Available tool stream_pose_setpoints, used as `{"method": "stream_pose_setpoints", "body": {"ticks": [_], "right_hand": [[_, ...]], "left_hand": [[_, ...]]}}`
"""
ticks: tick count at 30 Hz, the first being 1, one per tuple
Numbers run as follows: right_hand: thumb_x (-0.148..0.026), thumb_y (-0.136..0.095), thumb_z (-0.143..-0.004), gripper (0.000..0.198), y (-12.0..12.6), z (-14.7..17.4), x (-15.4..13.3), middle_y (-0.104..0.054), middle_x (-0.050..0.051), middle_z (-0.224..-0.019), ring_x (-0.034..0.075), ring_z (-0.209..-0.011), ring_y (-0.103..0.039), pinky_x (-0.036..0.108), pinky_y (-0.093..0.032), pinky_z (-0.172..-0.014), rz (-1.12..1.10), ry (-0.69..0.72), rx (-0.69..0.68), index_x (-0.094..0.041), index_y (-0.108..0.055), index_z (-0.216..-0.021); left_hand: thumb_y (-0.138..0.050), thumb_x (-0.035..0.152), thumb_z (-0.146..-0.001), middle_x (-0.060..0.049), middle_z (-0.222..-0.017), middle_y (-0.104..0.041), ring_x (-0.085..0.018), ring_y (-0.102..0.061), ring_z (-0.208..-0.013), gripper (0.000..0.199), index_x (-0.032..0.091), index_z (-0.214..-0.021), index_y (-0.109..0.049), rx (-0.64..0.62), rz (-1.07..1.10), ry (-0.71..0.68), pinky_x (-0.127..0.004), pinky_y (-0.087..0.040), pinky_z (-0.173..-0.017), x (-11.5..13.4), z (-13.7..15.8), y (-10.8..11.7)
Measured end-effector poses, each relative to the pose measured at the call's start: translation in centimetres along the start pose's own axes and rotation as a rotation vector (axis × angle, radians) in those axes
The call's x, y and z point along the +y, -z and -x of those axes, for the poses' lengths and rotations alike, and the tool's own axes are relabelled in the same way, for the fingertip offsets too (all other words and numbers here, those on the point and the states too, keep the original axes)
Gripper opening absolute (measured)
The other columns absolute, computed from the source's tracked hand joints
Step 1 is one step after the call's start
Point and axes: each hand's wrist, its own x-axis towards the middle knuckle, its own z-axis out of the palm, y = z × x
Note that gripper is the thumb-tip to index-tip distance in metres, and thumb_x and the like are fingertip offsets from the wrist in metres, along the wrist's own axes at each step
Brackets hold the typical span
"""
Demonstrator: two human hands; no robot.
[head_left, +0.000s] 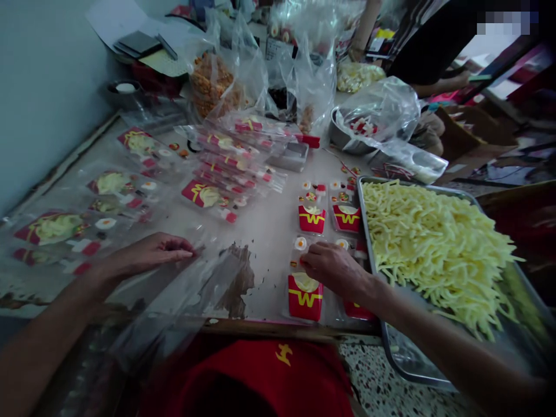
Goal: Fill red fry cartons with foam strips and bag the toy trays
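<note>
At the left of the table, my left hand [163,250] is closed, thumb against fingers, on the edge of a clear plastic bag [174,307] that trails over the front edge. My right hand [332,266] is closed over the upper part of a clear tray with a red toy fries box [305,298] marked in yellow. A tiny red piece shows at its fingertips; what they grip is hidden. A small fried egg piece [300,243] lies just beyond that hand. Behind it sit two similar sets, one with a red fries box [311,220].
A metal tray [393,353] heaped with pale yellow strips [434,249] stands at right. Packed bags [217,168] are piled at centre back, with more packed bags [52,229] at left. Behind are a metal bowl [341,136] and a bag of orange pieces [212,81]. A co-worker's arm [447,84] shows.
</note>
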Motion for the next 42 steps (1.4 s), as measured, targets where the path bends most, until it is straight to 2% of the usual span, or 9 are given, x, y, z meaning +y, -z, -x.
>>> {"method": "stream_pose_setpoints", "body": {"ticks": [7,11,16,22,27,30,35,39,42], "right_hand": [[-0.026,-0.063,-0.090,0.015,-1.9,2.3,2.0,-0.074,0.006,-0.095,0.017,-0.080,-0.067,0.029,-0.050,-0.072,-0.371,-0.209,0.379,-0.022,-0.077,-0.095],[-0.032,-0.064,-0.090,0.017,-1.8,0.8,3.5,-0.074,0.006,-0.092,0.017,-0.077,-0.066,0.030,-0.050,-0.071,-0.406,-0.219,0.364,-0.023,-0.078,-0.092],[-0.031,-0.065,-0.090,0.015,-1.8,-0.6,4.6,-0.074,0.004,-0.088,0.016,-0.074,-0.064,0.029,-0.047,-0.070,-0.365,-0.238,0.322,-0.022,-0.078,-0.090],[-0.023,-0.066,-0.089,0.012,0.9,1.2,5.0,-0.074,0.004,-0.092,0.018,-0.080,-0.067,0.030,-0.049,-0.074,-0.232,-0.283,0.238,-0.022,-0.075,-0.097],[0.002,-0.061,-0.067,0.087,2.7,2.5,2.7,-0.039,0.006,-0.159,0.031,-0.145,-0.035,0.051,-0.032,-0.116,-0.013,0.181,-0.084,-0.027,-0.046,-0.148],[0.004,-0.062,-0.061,0.101,1.8,2.1,1.2,-0.032,0.004,-0.163,0.032,-0.151,-0.023,0.054,-0.020,-0.123,0.046,0.412,-0.125,-0.029,-0.038,-0.153],[-0.002,-0.068,-0.062,0.099,0.3,-0.4,1.2,-0.053,0.007,-0.147,0.031,-0.144,-0.035,0.055,-0.015,-0.123,0.070,0.610,-0.137,-0.030,-0.039,-0.152],[-0.018,-0.077,-0.062,0.099,1.7,-2.8,-0.1,-0.058,0.014,-0.132,0.034,-0.125,-0.049,0.056,-0.027,-0.114,0.032,0.563,-0.250,-0.018,-0.038,-0.153],[-0.031,-0.080,-0.062,0.102,3.4,-4.7,-2.0,-0.055,0.014,-0.134,0.034,-0.120,-0.049,0.051,-0.038,-0.104,0.000,0.395,-0.149,-0.019,-0.036,-0.153]], "left_hand": [[-0.060,0.062,-0.073,0.002,-0.059,-0.053,-0.018,-0.054,-0.067,0.041,0.022,-0.071,-0.064,-0.146,0.012,0.053,-0.023,-0.040,-0.062,-1.5,1.0,0.4],[-0.065,0.054,-0.074,0.000,-0.081,-0.070,-0.018,-0.059,-0.077,0.036,0.021,-0.087,-0.072,-0.547,0.051,-0.011,-0.025,-0.045,-0.072,-3.3,0.0,1.3],[-0.064,0.051,-0.078,0.000,-0.105,-0.075,-0.021,-0.064,-0.099,0.036,0.027,-0.101,-0.076,-0.608,0.056,0.014,-0.028,-0.046,-0.089,-2.9,-0.6,0.9],[-0.072,0.049,-0.072,-0.001,-0.086,-0.072,-0.020,-0.062,-0.087,0.026,0.024,-0.078,-0.076,-0.476,0.087,-0.027,-0.029,-0.045,-0.082,-2.7,-0.2,-0.2],[-0.080,0.047,-0.063,0.002,-0.067,-0.066,-0.016,-0.057,-0.069,0.029,0.021,-0.065,-0.069,-0.409,0.131,0.063,-0.026,-0.043,-0.069,-2.4,-0.1,-1.4],[-0.084,0.044,-0.059,0.002,-0.062,-0.065,-0.015,-0.055,-0.064,0.031,0.019,-0.063,-0.067,-0.343,0.159,0.070,-0.025,-0.040,-0.065,-2.0,0.3,-2.0],[-0.088,0.043,-0.051,0.002,-0.059,-0.064,-0.014,-0.054,-0.062,0.036,0.016,-0.062,-0.067,-0.213,0.153,0.117,-0.025,-0.037,-0.061,-2.1,1.9,-1.6],[-0.088,0.045,-0.050,0.002,-0.058,-0.063,-0.013,-0.051,-0.060,0.038,0.016,-0.062,-0.067,-0.143,0.055,0.125,-0.026,-0.035,-0.058,-2.1,3.6,-0.1],[-0.087,0.043,-0.054,0.003,-0.060,-0.063,-0.014,-0.053,-0.061,0.034,0.017,-0.063,-0.066,-0.099,0.019,0.113,-0.025,-0.036,-0.059,-1.7,4.7,1.0]]}}
